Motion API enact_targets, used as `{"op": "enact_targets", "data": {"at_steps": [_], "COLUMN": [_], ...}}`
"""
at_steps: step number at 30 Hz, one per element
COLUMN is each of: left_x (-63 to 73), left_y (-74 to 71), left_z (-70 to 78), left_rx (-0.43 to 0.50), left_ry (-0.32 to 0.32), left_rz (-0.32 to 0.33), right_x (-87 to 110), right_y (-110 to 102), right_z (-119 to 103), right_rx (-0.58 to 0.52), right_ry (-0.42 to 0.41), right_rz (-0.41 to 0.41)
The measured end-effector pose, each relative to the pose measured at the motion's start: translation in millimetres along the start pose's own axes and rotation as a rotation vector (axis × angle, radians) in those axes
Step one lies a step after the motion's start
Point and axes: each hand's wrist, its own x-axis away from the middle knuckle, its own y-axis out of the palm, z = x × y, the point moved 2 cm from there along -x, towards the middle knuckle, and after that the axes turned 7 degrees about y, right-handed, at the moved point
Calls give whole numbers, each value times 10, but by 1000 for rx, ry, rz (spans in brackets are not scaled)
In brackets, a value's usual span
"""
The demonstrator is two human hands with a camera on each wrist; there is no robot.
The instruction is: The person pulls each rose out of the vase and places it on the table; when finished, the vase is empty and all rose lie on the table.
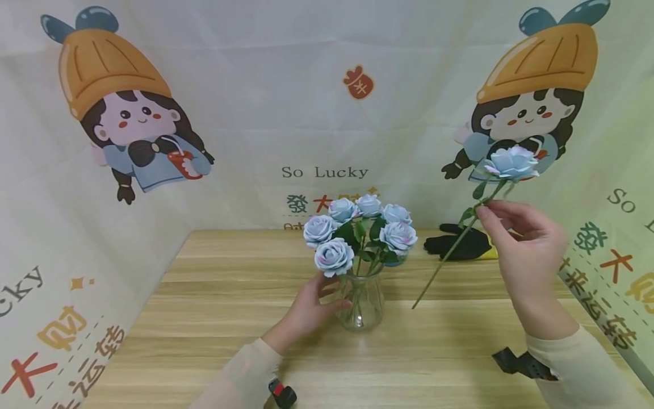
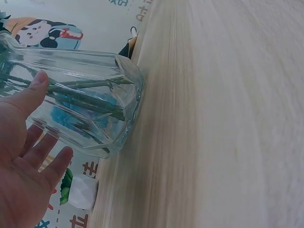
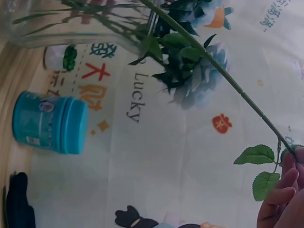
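A clear glass vase (image 1: 372, 304) stands upright on the wooden table with several light-blue roses (image 1: 334, 257) in it, their green stems showing through the glass. Around its left side is my left hand (image 1: 314, 307), thumb in front and fingers behind; the left wrist view shows the lower fingers (image 2: 57, 166) spread loosely beside the glass. My right hand (image 1: 533, 244) pinches a single blue rose (image 1: 513, 163) by the upper stem, raised to the right of the vase. This stem (image 3: 228, 78) slants down toward the vase, its lower end in the air, with green leaves (image 3: 256, 156) near the fingers.
Behind the raised stem lies a black glove (image 1: 460, 244) with a yellow cuff. A blue lidded jar (image 3: 50, 123) stands behind the vase, and a small white pot (image 3: 54, 58) with greenery is further along. Printed cloth (image 1: 245, 113) walls in the table (image 1: 204, 318) at the back and sides.
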Motion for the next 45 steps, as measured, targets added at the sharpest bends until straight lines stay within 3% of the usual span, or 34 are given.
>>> {"op": "enact_targets", "data": {"at_steps": [9, 18, 26, 40, 45], "left_x": [12, 4, -2, 5, -15], "left_y": [-7, -18, -49, -29, -22], "left_z": [21, 6, 37, 28, 12], "left_rx": [23, 17, 6, -5, -9], "left_ry": [-15, -14, -14, -22, -13], "left_rz": [1, -7, 2, -7, -19], "right_x": [27, -59, -158, -282, -327], "right_y": [-326, -744, -1000, -1270, -1369], "right_z": [434, 885, 1223, 1659, 1794], "right_rx": [251, 486, 651, 877, 936], "right_ry": [114, 226, 126, 117, 149], "right_rz": [-108, -341, -429, -542, -576]}}
